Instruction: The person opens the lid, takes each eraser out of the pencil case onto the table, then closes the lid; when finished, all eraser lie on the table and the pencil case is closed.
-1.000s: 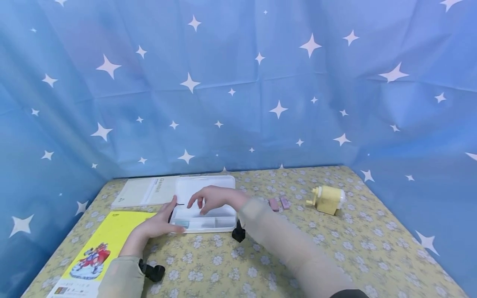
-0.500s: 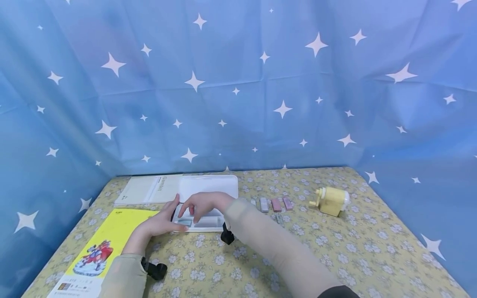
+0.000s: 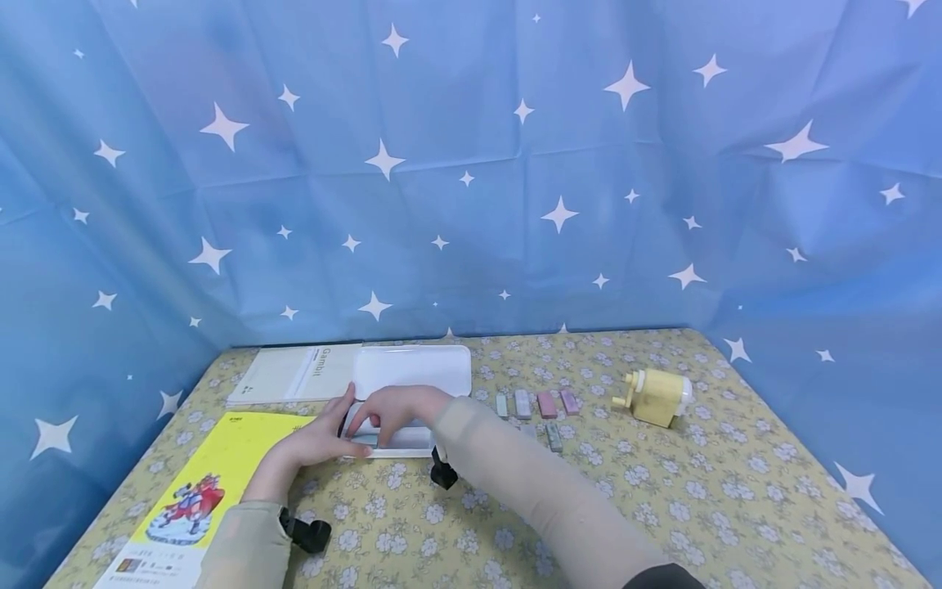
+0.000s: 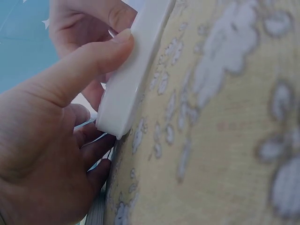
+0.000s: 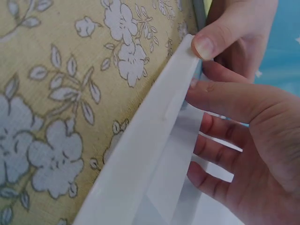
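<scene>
An opened white pencil case (image 3: 405,453) lies near the back of the table, its lid (image 3: 415,365) folded back flat. My left hand (image 3: 316,442) grips its left end, thumb on the front wall (image 4: 123,89) and fingers round the side. Inside the case is my right hand (image 3: 401,411), its thumb and index finger pinching a light-blue eraser (image 3: 365,440) in the small front-left compartment. The right wrist view shows thumb and index close to my left thumb, the other fingers (image 5: 218,136) loosely bent over the tray. Most of the eraser is hidden by fingers there.
Several erasers, including a pink one (image 3: 546,404) and a grey one (image 3: 553,437), lie right of the case. Farther right stands a yellow crank pencil sharpener (image 3: 657,397). A cream notebook (image 3: 294,375) and a yellow book (image 3: 221,474) lie on the left.
My right hand has moved left and down from over the middle of the case into the front-left compartment. Its sleeve has uncovered more erasers. The left hand keeps its hold.
</scene>
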### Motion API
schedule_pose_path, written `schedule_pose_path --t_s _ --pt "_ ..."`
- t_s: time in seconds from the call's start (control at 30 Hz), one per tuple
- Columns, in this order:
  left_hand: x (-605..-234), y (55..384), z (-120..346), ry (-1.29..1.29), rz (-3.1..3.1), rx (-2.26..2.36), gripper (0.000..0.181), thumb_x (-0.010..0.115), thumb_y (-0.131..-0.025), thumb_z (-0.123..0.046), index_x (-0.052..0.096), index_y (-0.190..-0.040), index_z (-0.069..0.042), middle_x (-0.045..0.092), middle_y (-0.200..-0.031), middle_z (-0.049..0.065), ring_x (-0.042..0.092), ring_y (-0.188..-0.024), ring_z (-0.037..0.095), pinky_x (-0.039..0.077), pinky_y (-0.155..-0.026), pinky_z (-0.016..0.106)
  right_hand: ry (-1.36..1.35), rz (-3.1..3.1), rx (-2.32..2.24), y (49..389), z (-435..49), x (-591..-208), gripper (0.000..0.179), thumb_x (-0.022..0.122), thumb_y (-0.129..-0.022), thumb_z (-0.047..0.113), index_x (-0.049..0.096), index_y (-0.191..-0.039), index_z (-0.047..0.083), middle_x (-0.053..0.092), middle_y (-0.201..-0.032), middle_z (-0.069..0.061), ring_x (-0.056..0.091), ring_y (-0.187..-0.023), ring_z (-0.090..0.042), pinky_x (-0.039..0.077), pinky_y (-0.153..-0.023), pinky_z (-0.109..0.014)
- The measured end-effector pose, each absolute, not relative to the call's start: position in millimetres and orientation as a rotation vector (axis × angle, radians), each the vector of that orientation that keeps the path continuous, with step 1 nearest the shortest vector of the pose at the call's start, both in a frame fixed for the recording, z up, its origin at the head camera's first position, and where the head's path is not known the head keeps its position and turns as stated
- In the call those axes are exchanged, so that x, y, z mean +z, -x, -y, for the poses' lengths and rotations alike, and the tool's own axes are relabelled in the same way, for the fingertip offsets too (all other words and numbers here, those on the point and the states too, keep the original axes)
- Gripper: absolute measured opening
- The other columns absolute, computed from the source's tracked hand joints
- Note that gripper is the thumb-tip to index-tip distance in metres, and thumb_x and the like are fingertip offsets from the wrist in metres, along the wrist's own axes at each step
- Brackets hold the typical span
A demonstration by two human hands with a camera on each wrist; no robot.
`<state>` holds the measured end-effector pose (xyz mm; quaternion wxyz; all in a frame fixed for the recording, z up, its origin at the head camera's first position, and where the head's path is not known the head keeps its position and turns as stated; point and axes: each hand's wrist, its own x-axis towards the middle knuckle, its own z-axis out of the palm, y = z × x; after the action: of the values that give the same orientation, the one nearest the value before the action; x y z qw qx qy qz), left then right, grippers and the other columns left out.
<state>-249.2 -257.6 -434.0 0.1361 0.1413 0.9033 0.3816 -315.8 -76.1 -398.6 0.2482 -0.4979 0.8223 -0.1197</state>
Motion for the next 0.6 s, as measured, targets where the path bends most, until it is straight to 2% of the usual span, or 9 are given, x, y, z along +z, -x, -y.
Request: schedule_pose_path --t_s 0.2,0.47,0.6 --pt "-433.2 248.1 257.3 -0.407 -2.6 1.127 0.121 0.079 -0.079 -0.037 -0.011 -0.154 -0.007 -0.002 -0.158 0.024 -0.001 -0.143 0.046 0.018 -0.105 0.067 1.365 -2.274 -0.273 314.2 79.2 -398.9 0.049 0.072 -0.086 0.007 0.065 -0.129 0.029 0.057 -0.093 0.007 0.043 -0.075 -0.011 0.036 -0.061 -0.022" --pt "-432.9 248.5 257.2 -0.415 -2.6 1.144 0.12 0.08 -0.079 -0.035 -0.01 -0.154 -0.006 0.001 -0.158 0.024 0.003 -0.142 0.047 0.02 -0.105 0.067 1.365 -2.292 -0.269 313.6 81.0 -399.6 0.046 0.072 -0.086 0.006 0.067 -0.125 0.028 0.057 -0.092 0.005 0.044 -0.074 -0.011 0.036 -0.061 -0.022" --pt "-435.3 249.0 258.1 -0.408 -2.605 1.14 0.12 0.079 -0.079 -0.037 -0.009 -0.154 -0.007 0.001 -0.158 0.023 0.002 -0.143 0.046 0.019 -0.105 0.067 1.359 -2.313 -0.253 312.7 79.8 -397.0 0.046 0.074 -0.085 0.007 0.067 -0.124 0.029 0.058 -0.095 0.009 0.047 -0.077 -0.01 0.039 -0.062 -0.022"
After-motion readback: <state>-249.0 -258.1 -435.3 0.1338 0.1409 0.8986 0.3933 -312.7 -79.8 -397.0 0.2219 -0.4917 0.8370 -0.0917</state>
